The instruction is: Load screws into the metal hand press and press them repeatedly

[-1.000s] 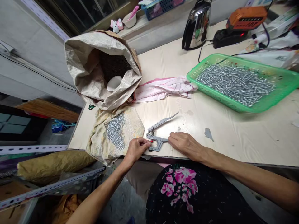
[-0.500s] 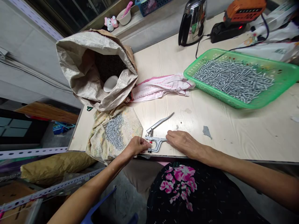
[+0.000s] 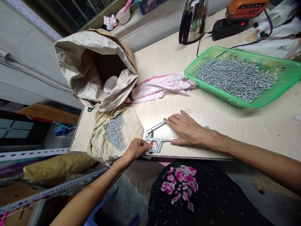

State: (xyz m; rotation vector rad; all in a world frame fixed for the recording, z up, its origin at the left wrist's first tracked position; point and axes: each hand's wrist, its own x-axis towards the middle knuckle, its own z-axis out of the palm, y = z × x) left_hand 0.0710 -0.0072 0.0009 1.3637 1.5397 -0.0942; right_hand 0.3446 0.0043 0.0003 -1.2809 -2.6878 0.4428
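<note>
Snap-fastener pliers (image 3: 159, 145) lie on the table near its front edge, with their spring-loaded handles spread apart and a red part at the jaw. My right hand (image 3: 185, 129) spans both handles, fingers on the tip of the upper one and thumb against the end of the lower one. Close to the jaw, my left hand (image 3: 138, 147) is closed in a pinch; whatever is between its fingertips is too small to make out. Beside it, a pile of small silvery metal pieces (image 3: 115, 133) rests on a floral cloth (image 3: 134, 122).
A green basket (image 3: 218, 91) of silvery metal pins stands at the right. An open woven sack (image 3: 81, 84) holding a white scoop (image 3: 111, 84) is at the left. Behind are a pink-white towel (image 3: 162, 88), a kettle (image 3: 194, 22) and a battery on a charger (image 3: 229, 29).
My right hand has moved from the end of the lower handle up to span both handles, and its fingers now press the upper handle. My left hand stays at the jaw.
</note>
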